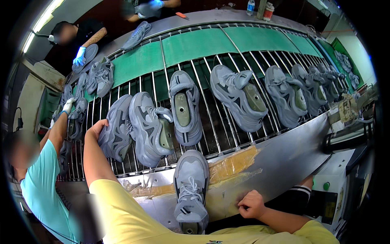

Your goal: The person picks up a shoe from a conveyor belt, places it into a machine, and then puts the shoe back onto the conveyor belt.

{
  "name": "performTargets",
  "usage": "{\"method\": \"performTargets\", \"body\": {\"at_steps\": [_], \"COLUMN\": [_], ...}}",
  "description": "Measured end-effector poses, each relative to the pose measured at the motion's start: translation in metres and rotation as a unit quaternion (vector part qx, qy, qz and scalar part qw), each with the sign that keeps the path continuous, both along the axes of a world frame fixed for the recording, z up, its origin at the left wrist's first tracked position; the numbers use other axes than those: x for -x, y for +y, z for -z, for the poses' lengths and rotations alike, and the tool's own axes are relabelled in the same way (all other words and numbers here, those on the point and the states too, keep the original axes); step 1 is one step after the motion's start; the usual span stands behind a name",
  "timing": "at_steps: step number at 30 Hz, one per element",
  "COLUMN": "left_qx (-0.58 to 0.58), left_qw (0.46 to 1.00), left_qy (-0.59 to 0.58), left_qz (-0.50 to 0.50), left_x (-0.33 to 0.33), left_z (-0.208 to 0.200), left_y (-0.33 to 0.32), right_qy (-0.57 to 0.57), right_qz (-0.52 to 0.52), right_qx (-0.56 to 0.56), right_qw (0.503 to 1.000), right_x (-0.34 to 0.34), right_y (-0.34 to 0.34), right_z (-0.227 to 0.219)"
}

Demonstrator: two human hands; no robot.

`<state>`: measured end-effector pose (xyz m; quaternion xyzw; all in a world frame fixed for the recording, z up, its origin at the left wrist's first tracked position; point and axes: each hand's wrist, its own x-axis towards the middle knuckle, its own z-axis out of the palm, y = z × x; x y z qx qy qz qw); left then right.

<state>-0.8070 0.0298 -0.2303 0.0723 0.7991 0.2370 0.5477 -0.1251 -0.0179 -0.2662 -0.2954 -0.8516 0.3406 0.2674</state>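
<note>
My left hand (99, 127) reaches out over the conveyor and is closed on the outer side of a grey sneaker (118, 124); some of its fingertips are hidden by the shoe. Right beside that shoe stands a second grey sneaker (146, 130), tilted, with a green insert in its opening. A third sneaker (185, 110) lies with its opening and green insert facing up. Close to my body, one sneaker (191, 175) rests on the metal ledge, toe pointing away, laces loose. My right hand (251, 204) is curled into a fist above the ledge, with nothing visible in it.
A roller conveyor (211, 126) with green sheets (195, 45) carries several more sneakers (239, 97) to the right. The metal ledge (280, 150) has torn brown tape (231, 164). On the left, a co-worker in turquoise (48, 191) handles shoes; gloved people work across the conveyor.
</note>
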Motion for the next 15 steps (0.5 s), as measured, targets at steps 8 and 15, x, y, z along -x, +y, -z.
{"method": "performTargets", "body": {"at_steps": [8,15], "left_qx": [0.064,0.015], "left_qw": [0.958,0.812], "left_qy": [0.246,0.57], "left_qz": [0.136,0.126], "left_x": [-0.064,-0.194], "left_z": [-0.052,-0.123], "left_y": [0.005,-0.076], "right_qy": [0.005,0.017], "right_qz": [-0.006,0.044], "right_qx": [-0.032,0.053], "right_qw": [0.999,0.997], "right_x": [-0.006,-0.015], "right_y": [-0.009,-0.013], "right_z": [0.008,0.018]}}
